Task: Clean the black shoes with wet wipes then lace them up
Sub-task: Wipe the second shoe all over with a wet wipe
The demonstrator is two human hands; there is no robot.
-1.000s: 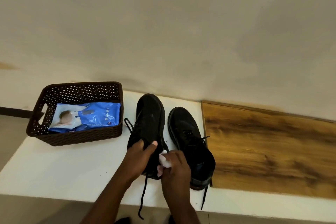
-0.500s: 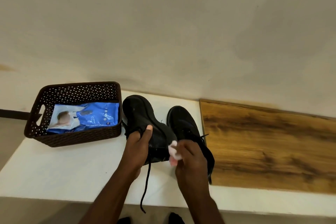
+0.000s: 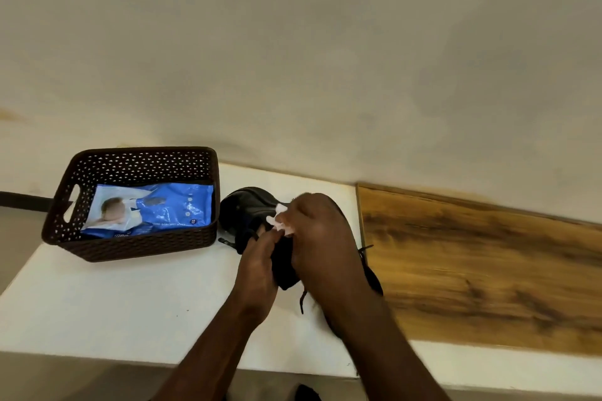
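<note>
White tabletop (image 3: 130, 303): left hand (image 3: 257, 273) grips the shoe (image 3: 247, 208); right hand (image 3: 321, 238), at three o'clock, pinches the wipe (image 3: 281, 225). Dangling lace (image 3: 302, 299) could snag, tipping it.

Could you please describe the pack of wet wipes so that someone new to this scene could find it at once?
Start at the white table by the wall and go to its far left corner, where a dark brown perforated basket stands. The pack of wet wipes lies flat inside, the only bright blue thing in view.
</note>
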